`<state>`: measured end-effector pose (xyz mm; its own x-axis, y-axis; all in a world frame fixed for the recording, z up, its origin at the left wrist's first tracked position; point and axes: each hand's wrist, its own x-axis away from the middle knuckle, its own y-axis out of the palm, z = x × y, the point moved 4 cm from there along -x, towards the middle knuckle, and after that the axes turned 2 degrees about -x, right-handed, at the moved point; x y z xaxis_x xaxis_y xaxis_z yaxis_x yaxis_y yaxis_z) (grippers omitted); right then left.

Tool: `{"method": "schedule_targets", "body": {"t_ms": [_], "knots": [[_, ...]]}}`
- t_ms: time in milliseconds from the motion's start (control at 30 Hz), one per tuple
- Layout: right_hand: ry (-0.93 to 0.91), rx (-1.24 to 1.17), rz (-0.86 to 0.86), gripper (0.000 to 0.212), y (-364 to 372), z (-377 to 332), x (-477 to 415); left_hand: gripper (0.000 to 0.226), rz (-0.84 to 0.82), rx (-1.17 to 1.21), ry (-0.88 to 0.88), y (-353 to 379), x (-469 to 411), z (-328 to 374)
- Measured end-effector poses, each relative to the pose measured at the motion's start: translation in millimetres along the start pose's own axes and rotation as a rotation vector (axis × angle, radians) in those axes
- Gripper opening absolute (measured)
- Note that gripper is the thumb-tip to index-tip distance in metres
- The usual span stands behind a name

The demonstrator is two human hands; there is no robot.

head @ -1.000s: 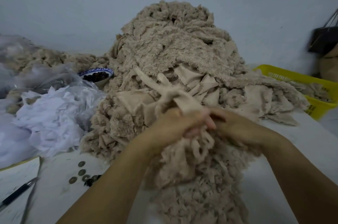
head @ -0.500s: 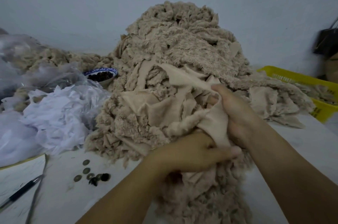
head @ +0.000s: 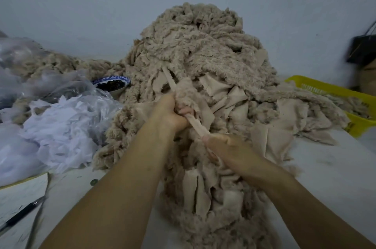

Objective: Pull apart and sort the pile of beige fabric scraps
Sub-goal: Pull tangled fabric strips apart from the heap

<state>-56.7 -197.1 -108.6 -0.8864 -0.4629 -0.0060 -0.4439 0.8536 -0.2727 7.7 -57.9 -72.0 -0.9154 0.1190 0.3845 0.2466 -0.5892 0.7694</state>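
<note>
A tall pile of beige fabric scraps (head: 203, 49) fills the middle of the table, fuzzy on one side and smooth on the other. My left hand (head: 168, 112) grips a fuzzy bunch of scraps at the front of the pile. My right hand (head: 227, 151) sits lower and nearer, its fingers curled round the end of a narrow smooth beige strip (head: 196, 126). That strip runs taut between both hands. More scraps (head: 205, 204) hang down below my hands toward the table's near edge.
White scraps and clear plastic bags (head: 50, 126) lie at the left. A blue-rimmed bowl (head: 113, 84) of dark bits stands behind them. A yellow basket (head: 333, 94) holds scraps at the right. A pen (head: 20, 216) and paper lie at the near left.
My hands have let go of the wide smooth piece. The left hand rose to a fuzzy bunch, the right dropped lower, and a narrow strip is now stretched between them.
</note>
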Motion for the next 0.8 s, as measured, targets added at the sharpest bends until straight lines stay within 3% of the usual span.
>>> {"method": "schedule_targets", "body": {"t_ms": [67, 133, 200, 233, 333, 400, 467, 533, 633, 733, 767, 800], "knots": [[0.031, 0.012, -0.002, 0.044, -8, 8, 4, 0.039, 0.132, -0.318, 0.221, 0, 7, 0], [0.126, -0.14, 0.148, 0.03, -21, 12, 2, 0.036, 0.197, -0.804, 0.478, 7, 20, -7], [0.16, -0.366, 0.376, 0.037, -42, 15, -9, 0.04, 0.143, -1.277, 0.635, 12, 29, -22], [0.138, -0.426, 0.404, 0.042, -49, 12, -16, 0.04, 0.093, -1.463, 0.66, 13, 31, -31], [0.146, -0.4, 0.227, 0.044, -48, -7, -43, 0.034, -0.002, -1.789, 0.705, 14, 36, -55], [0.246, -0.336, 0.102, 0.028, -40, -17, -54, 0.032, -0.003, -1.867, 0.744, 18, 39, -69], [0.294, -0.388, 0.095, 0.017, -36, -24, -63, 0.029, -0.014, -1.909, 0.808, 19, 43, -76], [0.312, -0.581, 0.202, 0.026, -38, -25, -67, 0.027, -0.102, -1.933, 0.862, 17, 46, -79], [0.31, -0.809, 0.29, 0.031, -50, -19, -65, 0.035, -0.222, -1.78, 0.825, 10, 47, -76], [0.3, -0.965, 0.292, 0.032, -61, -16, -57, 0.02, -0.118, -1.58, 0.984, 1, 41, -55], [0.287, -0.998, 0.282, 0.032, -63, -18, -54, 0.017, -0.103, -1.611, 0.961, -2, 34, -49], [0.27, -1.028, 0.264, 0.031, -64, -20, -52, 0.029, -0.126, -1.703, 0.858, -6, 27, -45]]}}
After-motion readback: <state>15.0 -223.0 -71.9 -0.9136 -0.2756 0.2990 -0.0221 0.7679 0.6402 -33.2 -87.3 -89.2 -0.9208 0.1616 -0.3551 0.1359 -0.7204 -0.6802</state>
